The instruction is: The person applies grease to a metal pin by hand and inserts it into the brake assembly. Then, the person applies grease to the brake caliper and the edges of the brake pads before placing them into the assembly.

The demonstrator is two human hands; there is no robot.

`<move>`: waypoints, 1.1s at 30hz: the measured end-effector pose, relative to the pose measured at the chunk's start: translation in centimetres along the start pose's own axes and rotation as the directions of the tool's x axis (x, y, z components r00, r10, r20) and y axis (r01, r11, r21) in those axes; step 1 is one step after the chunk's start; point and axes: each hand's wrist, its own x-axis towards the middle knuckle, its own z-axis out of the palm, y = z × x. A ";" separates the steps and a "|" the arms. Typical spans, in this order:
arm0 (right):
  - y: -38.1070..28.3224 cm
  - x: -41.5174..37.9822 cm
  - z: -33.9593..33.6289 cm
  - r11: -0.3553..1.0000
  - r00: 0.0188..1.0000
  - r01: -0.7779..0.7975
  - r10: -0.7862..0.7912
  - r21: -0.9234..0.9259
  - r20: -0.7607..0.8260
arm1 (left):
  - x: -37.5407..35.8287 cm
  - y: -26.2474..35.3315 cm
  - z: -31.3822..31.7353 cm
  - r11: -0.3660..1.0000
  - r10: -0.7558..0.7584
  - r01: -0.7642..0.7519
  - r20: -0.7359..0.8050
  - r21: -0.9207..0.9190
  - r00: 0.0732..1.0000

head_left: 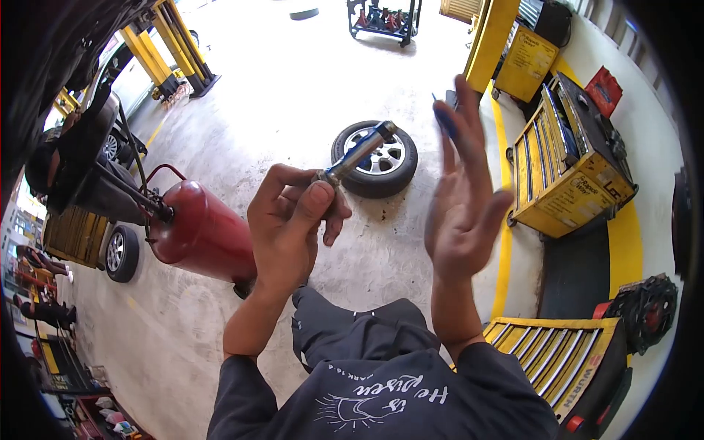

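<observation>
A: Left hand [290,220]?
B: Fingers and thumb closed round a metal socket [359,152], its free end tilted toward 1 o'clock.
A: Right hand [462,198]?
B: Flat, fingers spread, blurred, holding nothing; well apart from the socket, at its 3 o'clock.
A: Floor?
B: Wheel [375,158] lying flat behind the socket. Red tank [202,233] at 9 o'clock of the left hand. Yellow tool cabinet [568,158] at 3 o'clock; a second drawer unit [557,359] at 5 o'clock.
</observation>
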 end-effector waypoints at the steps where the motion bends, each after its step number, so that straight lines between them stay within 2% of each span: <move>1: -0.7 0.1 -0.6 0.883 0.995 0.086 -0.054 -0.462 0.082 | 0.0 0.3 0.1 1.000 0.005 -0.005 -0.005 -0.004 1.000; 2: -0.4 0.2 -0.6 0.777 0.978 0.208 -0.153 -0.594 0.142 | 0.0 0.7 0.4 0.990 -0.113 0.113 -0.002 -0.090 0.994; 3: -0.7 0.2 -0.4 0.719 0.975 0.206 -0.095 -0.664 0.200 | 0.0 1.0 0.7 0.957 -0.233 0.232 0.011 -0.174 0.972; 4: -1.0 0.2 -0.3 0.655 0.967 0.211 -0.031 -0.726 0.252 | -0.1 1.2 1.0 0.956 -0.234 0.231 0.006 -0.180 0.972; 5: -1.1 0.1 -0.4 0.655 0.966 0.213 -0.029 -0.725 0.258 | 0.0 1.4 1.3 0.932 -0.296 0.287 -0.010 -0.220 0.955; 6: -1.2 0.1 -0.6 0.644 0.942 0.286 -0.053 -0.709 0.332 | 0.0 1.7 1.5 0.904 -0.358 0.341 -0.022 -0.256 0.933; 7: -1.1 0.2 -0.8 0.632 0.911 0.359 -0.078 -0.687 0.405 | 0.1 1.8 1.6 0.906 -0.355 0.338 -0.024 -0.257 0.934; 9: -0.6 0.9 -2.2 0.668 0.928 0.336 -0.116 -0.664 0.353 | 0.0 2.0 1.7 0.854 -0.431 0.405 -0.009 -0.326 0.902; 10: -0.6 1.3 -2.8 0.700 0.943 0.313 -0.149 -0.641 0.297 | 0.0 2.1 1.9 0.855 -0.430 0.403 -0.011 -0.326 0.903; 12: -1.4 1.6 -3.2 0.722 0.955 0.267 -0.108 -0.639 0.277 | 0.1 2.2 2.7 0.894 -0.423 0.398 -0.096 -0.207 0.901; 14: -1.5 1.6 -2.3 0.644 0.947 0.283 -0.068 -0.711 0.315 | 0.1 2.3 3.1 0.889 -0.434 0.410 -0.087 -0.206 0.897; 15: -1.4 1.4 -1.8 0.543 0.926 0.339 -0.046 -0.768 0.376 | 0.1 2.3 3.2 0.882 -0.447 0.425 -0.076 -0.205 0.891; 16: -1.1 1.0 -1.2 0.521 0.913 0.366 -0.040 -0.771 0.407 | 0.1 2.3 3.3 0.881 -0.449 0.427 -0.075 -0.204 0.890; 18: -1.1 -0.1 -0.6 0.514 0.898 0.407 -0.076 -0.755 0.433 | 0.2 2.4 3.3 0.834 -0.473 0.418 -0.076 -0.361 0.878; 20: -0.3 0.3 -2.0 0.419 0.892 0.441 -0.103 -0.794 0.441 | 0.1 2.2 3.3 0.857 -0.466 0.422 -0.097 -0.297 0.879; 21: -0.1 0.9 -2.7 0.432 0.917 0.386 -0.085 -0.815 0.389 | 0.0 2.1 3.3 0.874 -0.460 0.425 -0.115 -0.237 0.880; 24: -0.2 1.7 -3.4 0.500 0.949 0.301 -0.074 -0.812 0.307 | -0.1 1.9 3.4 0.858 -0.481 0.434 -0.133 -0.275 0.867; 26: -0.6 1.5 -3.1 0.546 0.919 0.384 -0.150 -0.745 0.363 | -0.3 1.8 3.6 0.854 -0.489 0.446 -0.120 -0.266 0.864; 28: -1.2 1.1 -2.1 0.472 0.889 0.434 -0.085 -0.767 0.450 | -0.3 1.7 3.9 0.849 -0.499 0.460 -0.111 -0.260 0.859; 30: -0.5 0.4 -1.7 0.485 0.856 0.487 -0.097 -0.727 0.508 | -0.4 1.6 4.1 0.871 -0.455 0.411 -0.128 -0.269 0.881; 31: -0.9 0.2 -1.7 0.500 0.857 0.472 -0.067 -0.726 0.511 | -0.6 1.5 4.0 0.872 -0.453 0.409 -0.131 -0.269 0.882; 33: -1.0 0.6 -2.6 0.504 0.885 0.422 -0.052 -0.753 0.462 | -1.1 0.8 3.6 0.938 -0.339 0.325 -0.126 -0.117 0.932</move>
